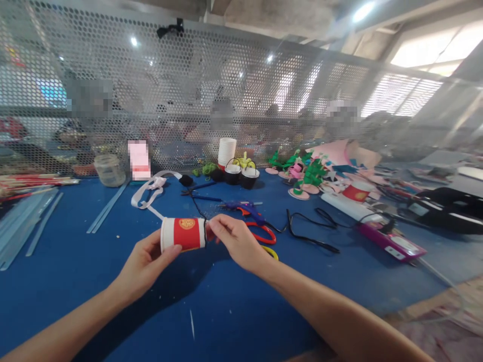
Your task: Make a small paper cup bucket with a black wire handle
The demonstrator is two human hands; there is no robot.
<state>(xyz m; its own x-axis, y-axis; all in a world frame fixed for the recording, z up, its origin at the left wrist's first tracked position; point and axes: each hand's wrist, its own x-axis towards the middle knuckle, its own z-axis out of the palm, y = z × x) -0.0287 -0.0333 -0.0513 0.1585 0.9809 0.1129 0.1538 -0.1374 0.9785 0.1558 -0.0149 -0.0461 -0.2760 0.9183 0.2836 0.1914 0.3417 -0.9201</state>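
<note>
While the left hand (pixel 145 264) grips a red-and-white paper cup (pixel 183 234) sideways above the blue table (pixel 211 311), fingers curled round its body near the white rim end, the right hand (pixel 236 240) pinches at the cup's other end, thumb and forefinger closed on a thin black cord (pixel 199 211) or edging there; exactly what it pinches is too small to tell. Step looks like fixing black trim or a handle onto the cup. Next move likely needs the cup held steady and a fine pinch along that rim. Glue gun (pixel 241 206), red-handled scissors (pixel 264 233) and finished black cups (pixel 241 175) lie beyond.
</note>
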